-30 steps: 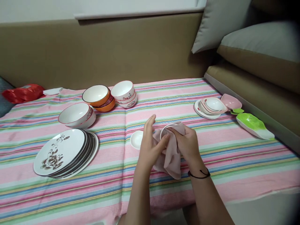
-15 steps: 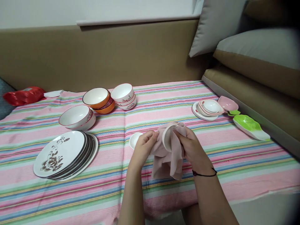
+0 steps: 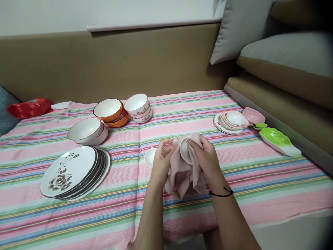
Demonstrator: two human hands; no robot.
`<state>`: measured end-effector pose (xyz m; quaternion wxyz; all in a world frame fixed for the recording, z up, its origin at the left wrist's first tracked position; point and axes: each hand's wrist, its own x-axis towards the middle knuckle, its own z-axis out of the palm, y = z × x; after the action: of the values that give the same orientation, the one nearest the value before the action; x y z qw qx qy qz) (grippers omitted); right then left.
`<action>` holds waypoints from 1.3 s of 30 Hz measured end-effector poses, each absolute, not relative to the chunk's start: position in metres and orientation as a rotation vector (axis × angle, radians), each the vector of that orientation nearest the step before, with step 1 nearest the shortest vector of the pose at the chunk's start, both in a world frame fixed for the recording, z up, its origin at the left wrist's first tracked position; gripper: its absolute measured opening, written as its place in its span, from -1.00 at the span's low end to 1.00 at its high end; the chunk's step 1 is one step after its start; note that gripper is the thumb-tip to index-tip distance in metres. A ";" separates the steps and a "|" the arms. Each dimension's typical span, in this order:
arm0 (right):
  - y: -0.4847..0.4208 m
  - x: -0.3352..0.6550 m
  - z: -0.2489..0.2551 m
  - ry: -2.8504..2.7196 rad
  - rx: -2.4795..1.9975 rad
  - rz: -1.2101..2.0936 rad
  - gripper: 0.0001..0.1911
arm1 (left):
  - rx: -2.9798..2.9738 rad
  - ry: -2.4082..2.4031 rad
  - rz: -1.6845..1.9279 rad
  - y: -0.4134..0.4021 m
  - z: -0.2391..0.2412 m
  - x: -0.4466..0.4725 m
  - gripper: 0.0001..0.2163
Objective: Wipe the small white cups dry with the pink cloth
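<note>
Presently: left hand (image 3: 161, 161), curled, gripping pink cloth (image 3: 179, 178); right hand (image 3: 208, 158), closed, clasping cloth and small bowl (image 3: 185, 151). Just left of the hands: white saucer (image 3: 149, 157).

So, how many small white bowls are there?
3 visible: one bowl gripped through the cloth by the right hand, one beside the left hand, one atop the stack at right; more may be hidden.

- Soft, dim indoor light;
- small glare on the green dish (image 3: 276, 137), right;
- shadow beneath the grey cushion (image 3: 231, 33), far right;
- far right corner blurred, nearly black
</note>
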<state>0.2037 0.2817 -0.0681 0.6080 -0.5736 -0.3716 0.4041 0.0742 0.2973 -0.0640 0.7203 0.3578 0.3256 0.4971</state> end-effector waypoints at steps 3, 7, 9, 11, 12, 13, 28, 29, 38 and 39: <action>0.282 0.199 -0.068 -0.867 -1.356 0.779 -0.74 | 0.779 0.743 1.120 0.297 -0.067 0.083 -0.74; 0.281 0.193 -0.065 -0.944 -1.451 0.636 -0.77 | 0.751 0.705 1.012 0.292 -0.065 0.090 -0.61; 0.280 0.191 -0.064 -0.995 -1.491 0.577 -0.80 | 0.791 0.755 1.001 0.291 -0.064 0.092 -0.60; 0.280 0.190 -0.064 -1.023 -1.516 0.516 -0.82 | 0.864 0.846 1.058 0.291 -0.063 0.093 -0.64; 0.280 0.190 -0.065 -1.031 -1.529 0.485 -0.83 | 0.920 0.888 1.102 0.292 -0.063 0.092 -0.67; 0.280 0.190 -0.065 -1.036 -1.546 0.449 -0.82 | 0.984 0.924 1.147 0.293 -0.064 0.091 -0.70; 0.282 0.201 -0.064 -0.993 -1.566 0.536 -0.80 | 0.935 0.808 1.161 0.306 -0.068 0.073 -0.76; 0.282 0.200 -0.064 -0.985 -1.551 0.570 -0.79 | 0.972 0.860 1.195 0.306 -0.069 0.074 -0.72; 0.282 0.195 -0.061 -1.053 -1.416 0.689 -0.79 | 1.287 1.029 1.110 0.305 -0.070 0.075 -0.81; 0.282 0.194 -0.062 -1.094 -1.420 0.659 -0.80 | 1.331 1.035 1.104 0.304 -0.069 0.076 -0.81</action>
<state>0.1936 0.2818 -0.0618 0.5779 -0.6068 -0.4674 0.2817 0.0757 0.3038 -0.0692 0.5338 0.5586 0.4343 0.4630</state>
